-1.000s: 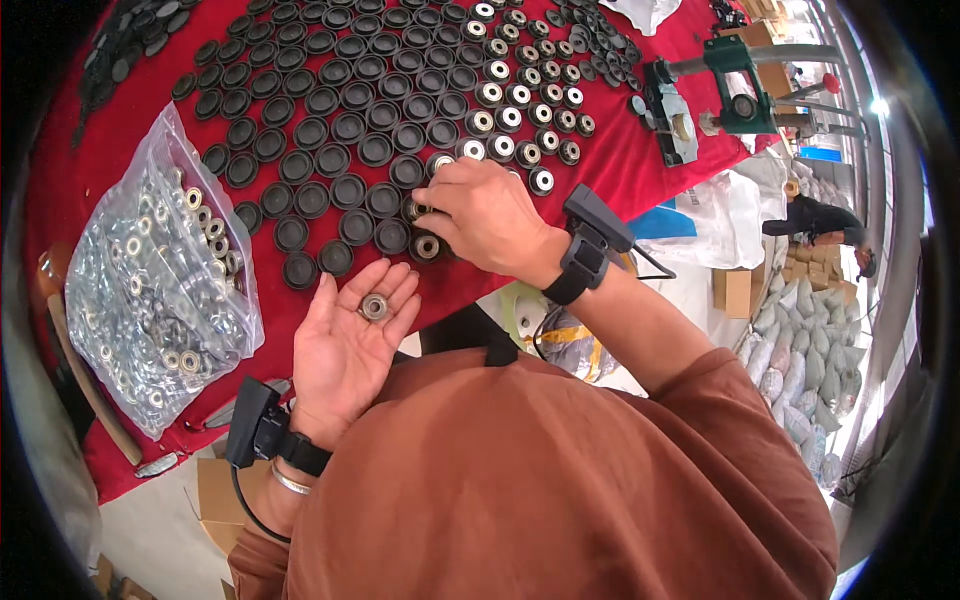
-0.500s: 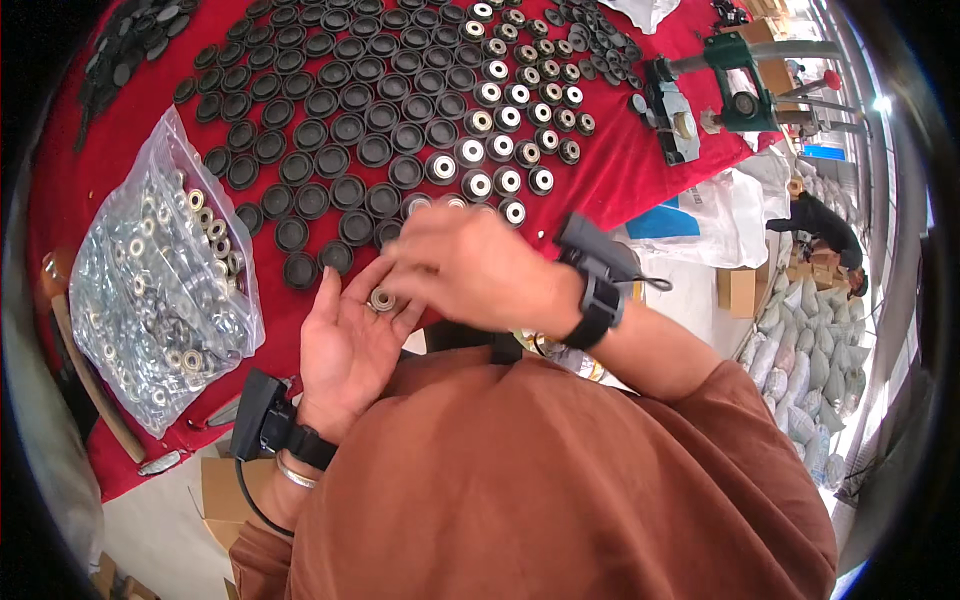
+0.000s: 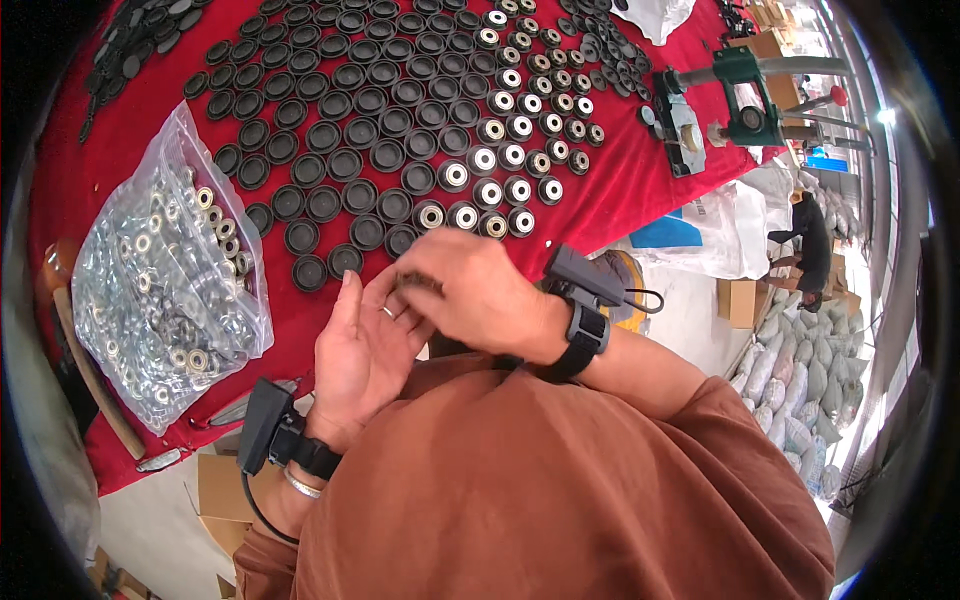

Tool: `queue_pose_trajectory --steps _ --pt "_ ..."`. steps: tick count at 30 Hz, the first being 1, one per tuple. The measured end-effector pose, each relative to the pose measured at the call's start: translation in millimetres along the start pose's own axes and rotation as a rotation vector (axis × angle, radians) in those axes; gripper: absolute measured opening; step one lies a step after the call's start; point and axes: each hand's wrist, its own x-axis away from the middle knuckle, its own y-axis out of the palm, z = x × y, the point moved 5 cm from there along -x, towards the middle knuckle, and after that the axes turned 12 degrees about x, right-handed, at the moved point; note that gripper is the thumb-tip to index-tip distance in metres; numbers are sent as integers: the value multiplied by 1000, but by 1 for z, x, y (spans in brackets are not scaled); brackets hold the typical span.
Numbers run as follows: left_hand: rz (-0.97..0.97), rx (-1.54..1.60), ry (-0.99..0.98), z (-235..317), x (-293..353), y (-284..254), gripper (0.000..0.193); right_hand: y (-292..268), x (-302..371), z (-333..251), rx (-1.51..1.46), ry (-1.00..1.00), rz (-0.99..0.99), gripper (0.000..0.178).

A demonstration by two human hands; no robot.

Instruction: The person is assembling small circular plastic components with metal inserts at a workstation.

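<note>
My left hand (image 3: 362, 350) is palm up at the table's near edge, its thumb stretched out and fingers loosely bent. A thin ring shows on one finger. Over those fingertips lies my right hand (image 3: 468, 292), with its fingers curled together; whatever they grip is hidden. Just beyond both hands spread rows of black round caps (image 3: 345, 164). Toward the right, several caps carry a metal bearing (image 3: 462, 215) in the middle. A clear plastic bag (image 3: 165, 280) full of loose metal bearings lies to the left of my left hand.
A green hand press (image 3: 752, 122) stands at the table's right end. Small black discs (image 3: 606, 50) lie at the far right, others at far left. A wooden-handled hammer (image 3: 98, 372) lies beyond the bag. A person (image 3: 812, 240) and stacked sacks (image 3: 800, 385) are off right.
The bearing that showed on my left fingers is out of sight. My right fingers have curled over the left fingertips. The whole view has shifted slightly.
</note>
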Motion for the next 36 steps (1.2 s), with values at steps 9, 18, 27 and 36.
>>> queue_pose_trajectory --steps 9,18,27,36 --pt "315 -733 310 35 28 -16 32 10 -14 22 89 65 50 14" --pt "192 -1814 962 79 32 48 25 12 -12 24 118 -99 100 14" --pt "1047 -2528 775 155 28 34 61 13 -9 22 291 -234 77 7" --pt "1259 -2426 627 193 5 40 47 7 -10 12 387 -288 7 7"
